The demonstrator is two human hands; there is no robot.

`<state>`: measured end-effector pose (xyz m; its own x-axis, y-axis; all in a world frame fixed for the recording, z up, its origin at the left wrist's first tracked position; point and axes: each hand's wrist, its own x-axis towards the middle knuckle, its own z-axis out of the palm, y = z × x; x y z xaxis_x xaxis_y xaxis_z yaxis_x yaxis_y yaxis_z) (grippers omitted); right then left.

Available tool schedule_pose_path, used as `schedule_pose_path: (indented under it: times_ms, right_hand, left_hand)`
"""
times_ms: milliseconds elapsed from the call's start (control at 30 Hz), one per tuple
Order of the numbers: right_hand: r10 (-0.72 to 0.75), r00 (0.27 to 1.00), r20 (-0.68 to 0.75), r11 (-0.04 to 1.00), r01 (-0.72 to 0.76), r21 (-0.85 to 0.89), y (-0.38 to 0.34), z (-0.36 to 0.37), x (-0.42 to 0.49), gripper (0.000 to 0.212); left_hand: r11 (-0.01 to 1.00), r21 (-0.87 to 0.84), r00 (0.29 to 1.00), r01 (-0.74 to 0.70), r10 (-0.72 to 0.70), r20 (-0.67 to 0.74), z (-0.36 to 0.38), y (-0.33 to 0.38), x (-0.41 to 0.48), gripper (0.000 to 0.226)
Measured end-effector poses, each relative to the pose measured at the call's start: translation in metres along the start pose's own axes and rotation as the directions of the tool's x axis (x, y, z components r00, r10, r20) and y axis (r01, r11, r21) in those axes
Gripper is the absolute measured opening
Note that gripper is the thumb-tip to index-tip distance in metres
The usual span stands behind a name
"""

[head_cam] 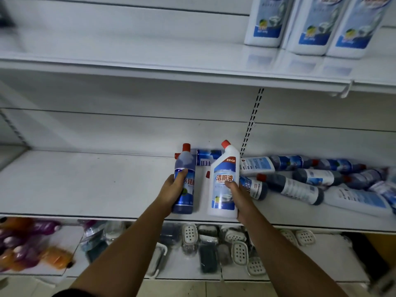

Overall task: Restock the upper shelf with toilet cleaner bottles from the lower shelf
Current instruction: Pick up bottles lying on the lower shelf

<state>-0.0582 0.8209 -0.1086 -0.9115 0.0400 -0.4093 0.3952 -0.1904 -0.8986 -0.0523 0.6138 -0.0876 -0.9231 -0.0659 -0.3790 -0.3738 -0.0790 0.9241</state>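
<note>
Blue bottle [184,168] in curled left fingers [181,175], white bottle [224,168] in curled right fingers [231,184], upright near shelf [85,185] edge.

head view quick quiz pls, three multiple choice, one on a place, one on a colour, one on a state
1. Where do the three upright bottles stand?
A. upper shelf, right end
B. lower shelf, left end
C. floor

2. What colour is the cap of the white bottle in the right hand?
A. green
B. red
C. yellow

3. What is the left hand doing?
A. hanging empty
B. pointing upward
C. gripping a blue bottle

1 A, they stand at top right; 2 B, the cap shows red; 3 C, its fingers curl round it.
</note>
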Motion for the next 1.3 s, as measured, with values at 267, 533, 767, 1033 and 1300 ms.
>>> schedule_pose_path:
  times_ms: [267,533,767,1033,1300]
  right_hand:
    - [-0.103,0.995,0.009,0.993,0.102,0.06,-0.034,0.016,-0.075,0.046]
    - [-0.27,0.963,-0.006,0.962,0.27,0.03,-0.061,0.033,-0.175,0.034]
    - [-0.34,0.94,0.03,0.939,0.338,0.057,-0.077,0.03,-0.25,0.037]
    - [-0.468,0.877,0.11,0.883,0.464,0.067,-0.116,-0.008,-0.321,0.028]
    - [-0.536,0.834,0.135,0.844,0.53,0.075,-0.15,-0.057,-0.365,0.046]
  left_hand:
    - [0.994,-0.08,0.99,-0.071,0.08,0.115,-0.004,0.039,-0.056,0.033]
    - [0.985,-0.1,0.961,-0.139,0.158,0.226,-0.017,0.081,-0.144,0.029]
    - [0.972,-0.144,0.943,-0.186,0.218,0.253,-0.009,0.093,-0.214,0.027]
    - [0.929,-0.298,0.912,-0.219,0.303,0.276,0.03,0.118,-0.301,0.061]
    - [0.888,-0.315,0.874,-0.337,0.419,0.247,0.073,0.139,-0.344,0.057]
